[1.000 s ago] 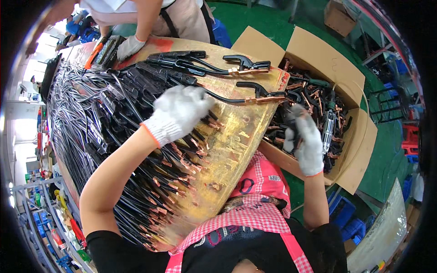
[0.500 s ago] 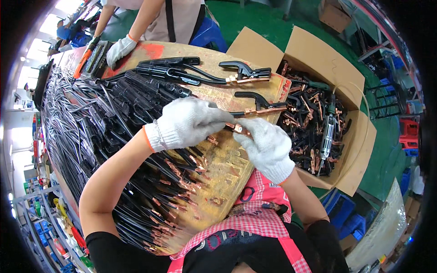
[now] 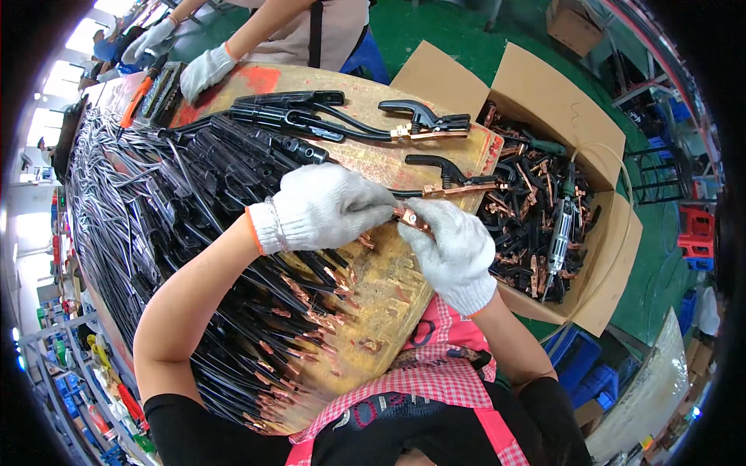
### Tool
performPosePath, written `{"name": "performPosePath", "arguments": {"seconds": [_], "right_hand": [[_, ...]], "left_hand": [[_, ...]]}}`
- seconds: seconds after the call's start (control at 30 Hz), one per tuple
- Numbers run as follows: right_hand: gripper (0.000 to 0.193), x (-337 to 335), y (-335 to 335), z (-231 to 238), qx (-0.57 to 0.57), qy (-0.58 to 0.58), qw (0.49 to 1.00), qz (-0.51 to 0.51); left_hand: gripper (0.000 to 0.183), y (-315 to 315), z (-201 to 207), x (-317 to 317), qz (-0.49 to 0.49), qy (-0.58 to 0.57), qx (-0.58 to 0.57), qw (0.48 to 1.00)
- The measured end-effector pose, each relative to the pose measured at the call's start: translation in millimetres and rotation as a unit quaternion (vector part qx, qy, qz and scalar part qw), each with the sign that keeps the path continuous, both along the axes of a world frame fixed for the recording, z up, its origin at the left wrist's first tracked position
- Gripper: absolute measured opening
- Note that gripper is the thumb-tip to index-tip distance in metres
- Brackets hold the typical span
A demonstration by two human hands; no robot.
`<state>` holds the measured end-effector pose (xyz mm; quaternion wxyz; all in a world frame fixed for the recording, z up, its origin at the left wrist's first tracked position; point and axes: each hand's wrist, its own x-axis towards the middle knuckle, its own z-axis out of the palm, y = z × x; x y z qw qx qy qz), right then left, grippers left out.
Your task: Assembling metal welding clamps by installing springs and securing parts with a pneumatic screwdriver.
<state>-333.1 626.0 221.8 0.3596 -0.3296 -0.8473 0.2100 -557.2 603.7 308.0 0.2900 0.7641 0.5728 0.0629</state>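
A copper clamp piece [image 3: 414, 220] is pinched between my two gloved hands above the worn table. My left hand [image 3: 325, 206], in a white knit glove, closes on its left end, where the fingers hide whatever joins it. My right hand [image 3: 452, 250], also gloved, grips the other end. Just beyond them lies a welding clamp with a black lever [image 3: 440, 165] and copper jaws; a second electrode holder [image 3: 420, 116] is farther back. Black cables with copper ends [image 3: 318, 318] fan out under my left forearm.
An open cardboard box [image 3: 571, 85] full of copper-and-black clamps stands to the right, a power screwdriver [image 3: 559, 233] hanging over it. Black handle sleeves [image 3: 287, 120] lie on the table [image 3: 381, 272]. Across it, a co-worker's gloved hand [image 3: 206, 74] rests near an orange-handled tool [image 3: 136, 101].
Both my hands keep their grip on the copper piece, with little movement. The co-worker's other hand has come off the orange-handled tool and moved back. The whole view has shifted slightly.
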Motion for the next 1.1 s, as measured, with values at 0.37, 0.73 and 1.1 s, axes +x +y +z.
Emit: {"name": "performPosePath", "arguments": {"seconds": [0.37, 0.73, 1.1], "right_hand": [[0.037, 3.5, 17.6, 0.1, 0.061, -0.061, 0.992, 0.092], [0.032, -4.6, 25.7, -2.3, 0.046, -0.055, 0.983, 0.17], [0.027, -12.7, 24.5, -5.6, 0.055, -0.052, 0.984, 0.162]], "left_hand": [[0.027, 13.3, 13.6, 6.2, 0.024, 0.012, -0.18, 0.983], [0.03, 13.5, 20.6, 12.6, 0.034, 0.067, -0.23, 0.97], [0.03, 22.8, 25.4, 14.9, -0.01, 0.101, -0.267, 0.958]]}}
